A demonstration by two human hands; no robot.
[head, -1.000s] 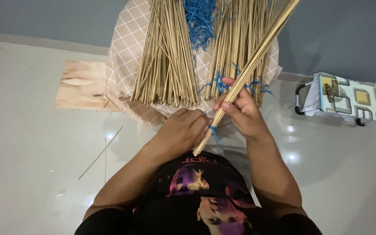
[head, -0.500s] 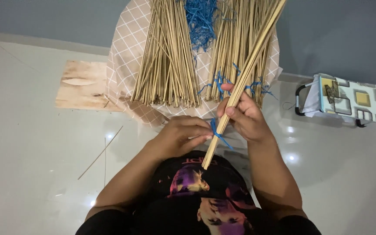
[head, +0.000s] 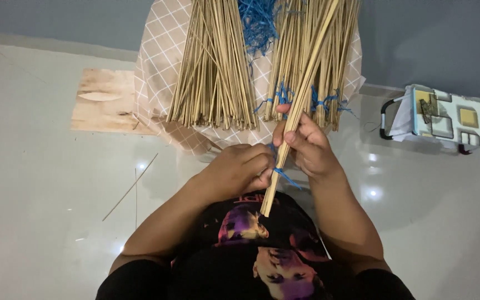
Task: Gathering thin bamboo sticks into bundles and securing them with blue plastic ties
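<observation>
We see two heaps of thin bamboo sticks (head: 212, 72) side by side on a checked cloth (head: 156, 66). Left of the cloth lies a flat plywood board (head: 104, 100); well to the right sits a small patterned bag (head: 454, 119). One loose stick (head: 130, 188) lies on the tiled floor (head: 40, 194) before the board.

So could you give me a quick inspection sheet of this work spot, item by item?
Surface: glossy white floor, with a checked beige cloth spread on it.
Job's things: thin bundle of sticks with blue string round it.
Clutter: loose stick pile, tied stick bundles, blue string tangle, wooden board, stray stick.
Grippers: left hand pinches the string; right hand grips the bundle.
Cables: nothing seen.
Surroundings: grey wall, patterned bag.
</observation>
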